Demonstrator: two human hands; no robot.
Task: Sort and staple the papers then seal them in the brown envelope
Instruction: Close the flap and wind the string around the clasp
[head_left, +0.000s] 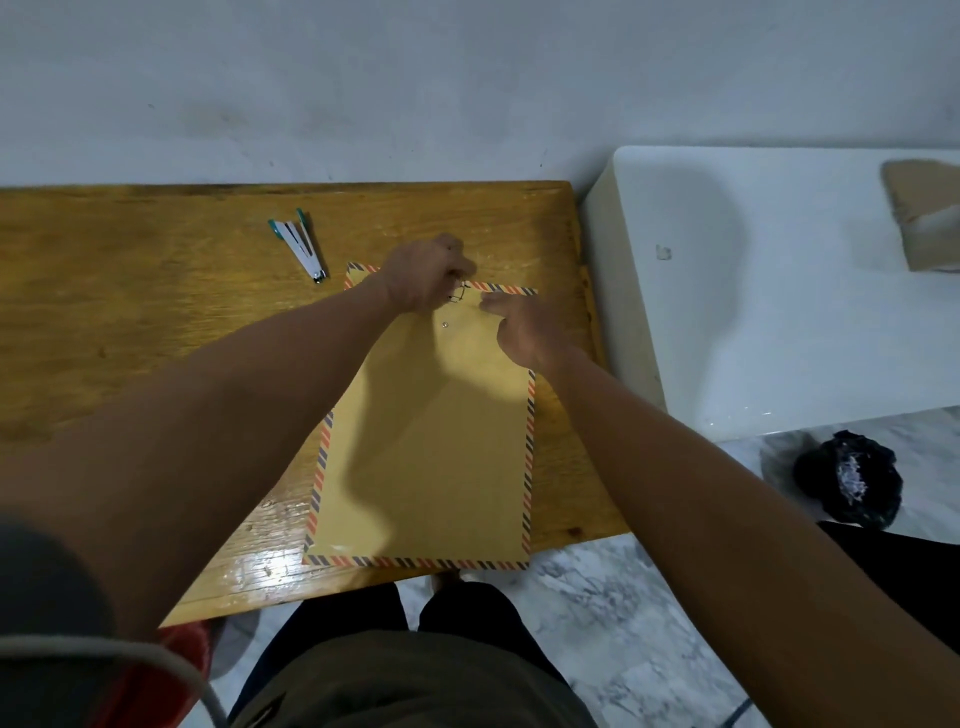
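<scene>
Brown paper envelope (431, 441), flat on a varnished wooden table (156, 291), long side running away from the body, near edge just at the table's front lip. Striped red-and-blue border around a matte, smooth face; flap end farthest away, with a small metal eyelet (444, 324) below the flap. Left hand (426, 275) closed in a loose fist at the flap, fingertips pinching what looks like a thin dark string (460, 292), probably the tie closure. Right hand (519, 327) spread flat, palm down, pressing the envelope's upper right corner; not gripping. No loose papers visible, so likely already inside, sealing under way. Probably light and thin, flexible rather than stiff, easy to crease; likely to slide on the glossy wood unless pinned, hence the flat palm. Best held by the edges or flap; string fine and fiddly, needing a fingertip pinch. Stapler (301, 244), white with green tips, lying apart on the table to the left. White ledge (779, 291) to the right.
</scene>
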